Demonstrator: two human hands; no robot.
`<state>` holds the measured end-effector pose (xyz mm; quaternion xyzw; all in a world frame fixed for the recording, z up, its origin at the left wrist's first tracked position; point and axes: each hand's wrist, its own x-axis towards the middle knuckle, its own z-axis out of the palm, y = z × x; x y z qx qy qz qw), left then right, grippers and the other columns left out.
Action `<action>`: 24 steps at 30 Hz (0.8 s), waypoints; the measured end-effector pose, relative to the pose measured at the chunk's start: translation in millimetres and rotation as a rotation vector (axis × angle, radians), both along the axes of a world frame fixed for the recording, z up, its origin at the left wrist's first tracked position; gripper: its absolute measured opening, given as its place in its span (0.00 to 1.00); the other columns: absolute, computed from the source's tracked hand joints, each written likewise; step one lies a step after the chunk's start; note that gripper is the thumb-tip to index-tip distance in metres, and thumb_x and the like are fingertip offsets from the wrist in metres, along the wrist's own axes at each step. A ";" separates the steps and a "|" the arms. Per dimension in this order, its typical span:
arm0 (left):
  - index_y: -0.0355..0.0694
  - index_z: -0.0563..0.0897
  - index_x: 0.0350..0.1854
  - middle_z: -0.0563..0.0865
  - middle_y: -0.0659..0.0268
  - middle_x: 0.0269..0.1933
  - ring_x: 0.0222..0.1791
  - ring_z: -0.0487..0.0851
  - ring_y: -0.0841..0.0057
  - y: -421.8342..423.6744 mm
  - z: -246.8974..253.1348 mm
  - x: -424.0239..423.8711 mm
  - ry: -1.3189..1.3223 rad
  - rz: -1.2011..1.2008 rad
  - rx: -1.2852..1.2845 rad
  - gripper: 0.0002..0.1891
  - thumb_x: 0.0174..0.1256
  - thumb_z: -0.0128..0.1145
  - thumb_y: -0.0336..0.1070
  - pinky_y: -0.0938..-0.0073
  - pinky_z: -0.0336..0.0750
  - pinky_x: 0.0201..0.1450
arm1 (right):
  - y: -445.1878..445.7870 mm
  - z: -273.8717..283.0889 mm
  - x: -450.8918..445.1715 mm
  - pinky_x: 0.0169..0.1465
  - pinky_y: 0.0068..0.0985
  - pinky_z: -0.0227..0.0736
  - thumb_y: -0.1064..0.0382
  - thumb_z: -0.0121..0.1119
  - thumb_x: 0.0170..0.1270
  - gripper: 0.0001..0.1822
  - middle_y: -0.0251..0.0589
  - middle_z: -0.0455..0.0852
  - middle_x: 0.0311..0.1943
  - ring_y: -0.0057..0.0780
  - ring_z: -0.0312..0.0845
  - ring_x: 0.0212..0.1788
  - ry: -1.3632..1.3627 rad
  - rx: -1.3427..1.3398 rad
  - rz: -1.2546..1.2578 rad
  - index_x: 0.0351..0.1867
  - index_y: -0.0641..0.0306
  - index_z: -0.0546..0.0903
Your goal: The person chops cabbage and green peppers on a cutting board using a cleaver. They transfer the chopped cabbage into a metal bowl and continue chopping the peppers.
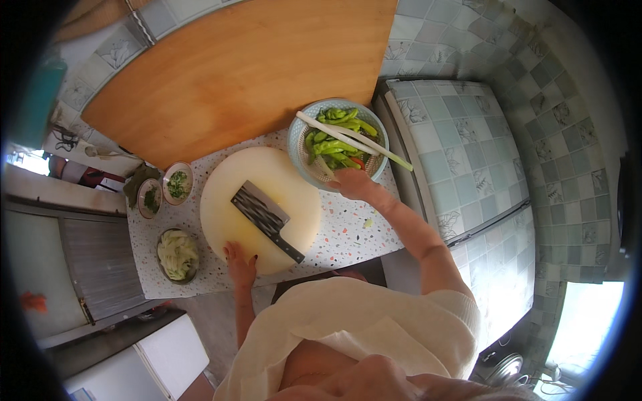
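A round, pale cutting board point(261, 165) lies on the counter before me. Across it rests a cleaver point(261, 209) with a dark patterned blade, its black handle point(288, 246) pointing towards me. My left hand point(242, 267) touches the board's near left edge, fingers apart and holding nothing. At the near rim of a light-blue plastic colander point(296, 145) is my right hand point(353, 183), fingers curled; a pale stalk point(325, 167) meets them, but the grip is partly hidden. Green peppers point(333, 146) fill the colander, with long white-and-green scallion stalks point(346, 136) on top.
Left of the board stand two small bowls of chopped greens point(177, 184) point(150, 199) and a bowl of pale sliced vegetable point(177, 254). A wooden panel point(241, 75) leans behind the speckled counter point(346, 235). A tile-patterned refrigerator point(466, 150) stands close on the right.
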<state>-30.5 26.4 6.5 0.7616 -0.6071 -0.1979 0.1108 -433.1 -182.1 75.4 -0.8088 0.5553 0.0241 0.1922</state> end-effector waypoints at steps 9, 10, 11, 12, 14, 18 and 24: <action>0.37 0.60 0.79 0.53 0.49 0.81 0.81 0.51 0.47 -5.6 3.7 1.8 -0.026 0.032 0.083 0.43 0.63 0.67 0.41 0.59 0.61 0.76 | -43.8 1.7 -87.7 0.46 0.37 0.82 0.63 0.61 0.64 0.09 0.47 0.90 0.37 0.45 0.87 0.43 -0.050 -0.201 -0.035 0.40 0.57 0.89; 0.38 0.59 0.79 0.53 0.49 0.81 0.81 0.51 0.48 -8.3 4.8 2.1 -0.017 0.028 0.090 0.43 0.63 0.67 0.41 0.60 0.62 0.76 | -43.3 -3.5 -84.8 0.45 0.37 0.82 0.60 0.62 0.64 0.09 0.46 0.90 0.38 0.44 0.87 0.43 0.082 -0.150 -0.026 0.40 0.57 0.89; 0.39 0.59 0.79 0.53 0.50 0.81 0.81 0.51 0.48 -9.8 5.4 1.5 -0.007 0.025 0.097 0.44 0.63 0.67 0.41 0.60 0.62 0.76 | -42.5 -11.2 -76.2 0.45 0.38 0.82 0.58 0.63 0.64 0.10 0.45 0.91 0.38 0.42 0.87 0.44 0.215 -0.099 -0.015 0.41 0.57 0.89; 0.40 0.59 0.79 0.53 0.50 0.82 0.81 0.51 0.48 -8.9 5.3 2.9 -0.005 0.030 0.096 0.44 0.63 0.67 0.41 0.60 0.63 0.76 | -44.4 -15.8 -65.9 0.45 0.38 0.82 0.56 0.64 0.64 0.11 0.44 0.91 0.39 0.41 0.87 0.45 0.340 -0.052 0.004 0.42 0.56 0.89; 0.42 0.60 0.79 0.52 0.50 0.82 0.81 0.51 0.49 -8.5 4.4 5.5 -0.001 0.030 0.093 0.44 0.63 0.67 0.41 0.60 0.63 0.76 | -49.9 -32.9 -60.5 0.45 0.40 0.81 0.50 0.63 0.65 0.15 0.42 0.91 0.41 0.39 0.88 0.46 0.489 -0.077 0.058 0.43 0.56 0.89; 0.43 0.60 0.79 0.53 0.51 0.82 0.81 0.52 0.51 -9.3 2.0 8.4 -0.009 0.027 0.076 0.43 0.63 0.67 0.41 0.61 0.64 0.75 | -63.8 -58.9 -47.9 0.47 0.44 0.81 0.43 0.63 0.66 0.21 0.40 0.90 0.44 0.40 0.87 0.48 0.666 -0.030 0.195 0.46 0.57 0.88; 0.44 0.60 0.79 0.54 0.52 0.82 0.81 0.53 0.51 -3.5 4.2 9.3 -0.014 0.046 0.077 0.43 0.63 0.67 0.41 0.61 0.65 0.74 | -64.7 1.9 -31.1 0.50 0.45 0.81 0.38 0.60 0.62 0.27 0.44 0.90 0.44 0.42 0.87 0.48 0.672 0.234 0.178 0.46 0.60 0.89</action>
